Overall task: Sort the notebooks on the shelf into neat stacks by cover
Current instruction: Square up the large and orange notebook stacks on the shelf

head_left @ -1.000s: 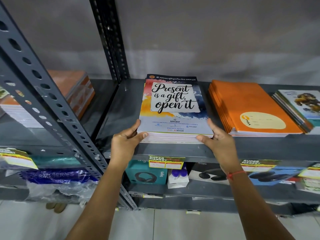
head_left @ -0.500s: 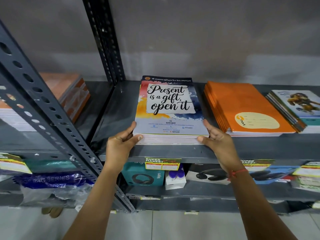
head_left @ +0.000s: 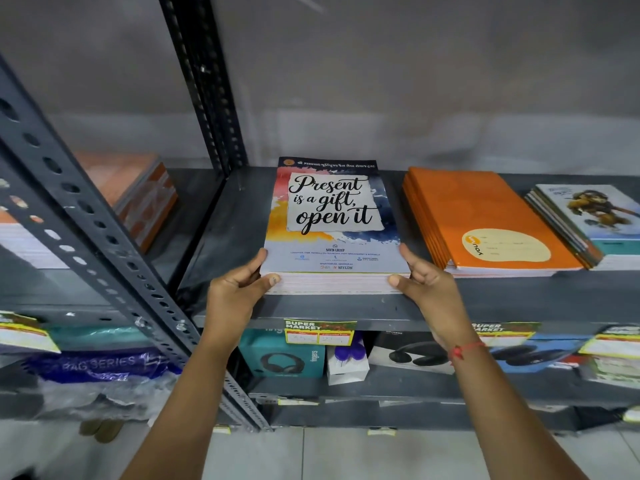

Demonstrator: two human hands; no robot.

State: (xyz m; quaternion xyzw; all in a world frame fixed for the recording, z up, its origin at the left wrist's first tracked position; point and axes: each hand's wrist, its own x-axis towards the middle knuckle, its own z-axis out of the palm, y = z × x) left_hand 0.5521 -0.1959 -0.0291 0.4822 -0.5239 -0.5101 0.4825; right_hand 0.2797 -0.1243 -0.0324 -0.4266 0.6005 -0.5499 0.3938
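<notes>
A stack of notebooks with a "Present is a gift, open it" cover (head_left: pixel 332 216) lies on the grey shelf (head_left: pixel 221 237). My left hand (head_left: pixel 239 292) grips the stack's near left corner, thumb on its front edge. On the near right corner my right hand (head_left: pixel 422 282) does the same. To the right lies an orange notebook stack (head_left: pixel 485 216), then a stack with a cartoon animal cover (head_left: pixel 595 220) at the frame's edge.
A slotted grey upright (head_left: pixel 86 216) crosses the left foreground; a black one (head_left: pixel 204 84) stands behind. Orange-brown notebooks (head_left: pixel 131 188) sit in the left bay. The lower shelf holds headphone boxes (head_left: pixel 282 358) and price tags (head_left: pixel 318 332).
Both hands keep their hold on the stack's near corners. The stack and hands have shifted slightly left in view; the camera moved a little.
</notes>
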